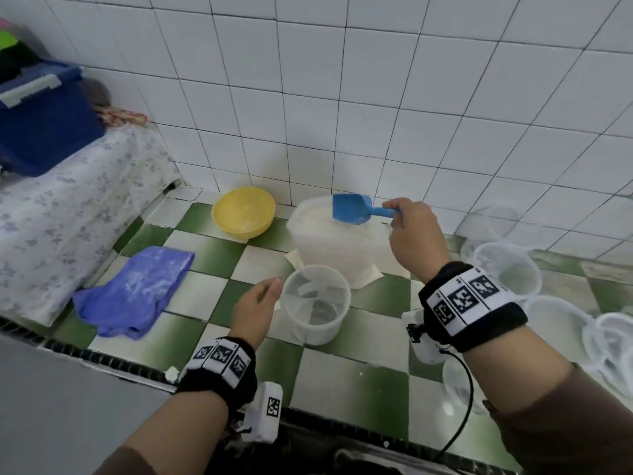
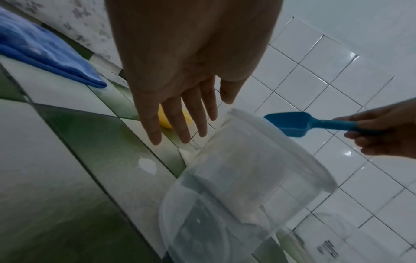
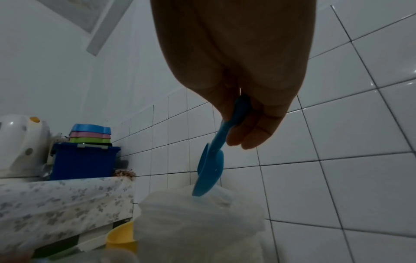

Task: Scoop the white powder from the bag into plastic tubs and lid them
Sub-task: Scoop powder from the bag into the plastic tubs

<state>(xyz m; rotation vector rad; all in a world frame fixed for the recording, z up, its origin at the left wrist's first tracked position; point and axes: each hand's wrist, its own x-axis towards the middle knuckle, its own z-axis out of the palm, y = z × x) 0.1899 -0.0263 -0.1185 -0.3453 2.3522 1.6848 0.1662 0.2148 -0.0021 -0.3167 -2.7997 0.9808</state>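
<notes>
A clear bag of white powder point(image 1: 334, 240) point(image 3: 198, 226) stands open against the tiled wall. My right hand point(image 1: 409, 231) point(image 3: 243, 113) grips the handle of a blue scoop point(image 1: 352, 209) point(image 2: 292, 124) point(image 3: 209, 170), whose blade hangs just above the bag's mouth. In front of the bag stands an empty clear plastic tub point(image 1: 317, 303) point(image 2: 245, 192) without a lid. My left hand point(image 1: 255, 308) point(image 2: 182, 110) hovers beside the tub's left wall with straight fingers, holding nothing.
A yellow bowl point(image 1: 244, 211) sits left of the bag, and a blue cloth point(image 1: 135, 291) dusted with powder lies further left. Several empty clear tubs point(image 1: 510, 265) crowd the right side. A blue box point(image 1: 44, 121) rests on a floral-covered ledge point(image 1: 68, 214) at left.
</notes>
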